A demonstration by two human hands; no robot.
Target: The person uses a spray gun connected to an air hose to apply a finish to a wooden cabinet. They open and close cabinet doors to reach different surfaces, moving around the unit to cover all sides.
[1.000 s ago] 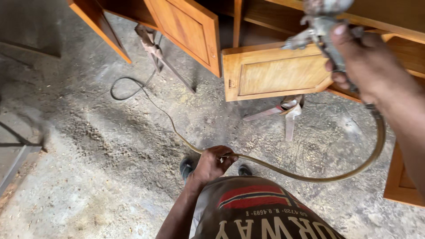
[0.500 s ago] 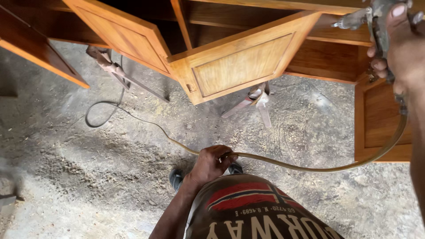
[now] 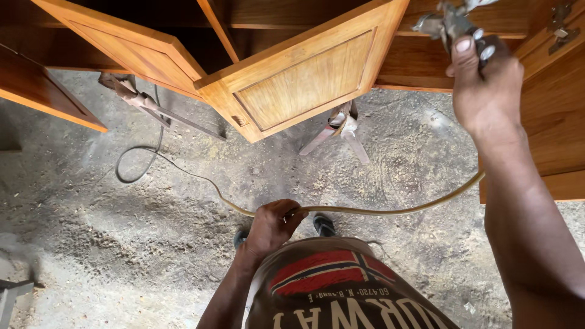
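Spray gun (image 3: 452, 23), grey metal, sits in the right hand (image 3: 486, 91), raised up top-right w/ fingers wrapped shut round the grip and thumb up along its side; nozzle end points away from the person toward the wooden cabinet (image 3: 426, 58). Hose (image 3: 365, 211), thin and yellowish, drops from under the right hand, sags in a shallow curve across in front of the body and passes thru the left hand (image 3: 271, 226), which is closed on it low and centre, just above the shirt (image 3: 341, 286). So the hose's long axis runs roughly left-right btwn the two hands; beyond the left hand it trails off further left over the floor (image 3: 109, 244) and ends in a loose loop (image 3: 137, 164), well apart from both hands. Right hand is the one on the gun, left only minds the hose. Nearest surface to the gun: the open cabinet door (image 3: 304, 79), panelled, light wood, swung out just left of and below the right hand. Another open door (image 3: 131, 52) lies further left, above the left hand. Metal stand legs (image 3: 344, 131) show under the cabinet btwn the hands, another set (image 3: 143, 103) off left. Floor is rough concrete, dusty. Shoes (image 3: 323, 224) peek out just right of the left hand, under the hose. Nothing btwn gun and the cabinet front, as far as shows.
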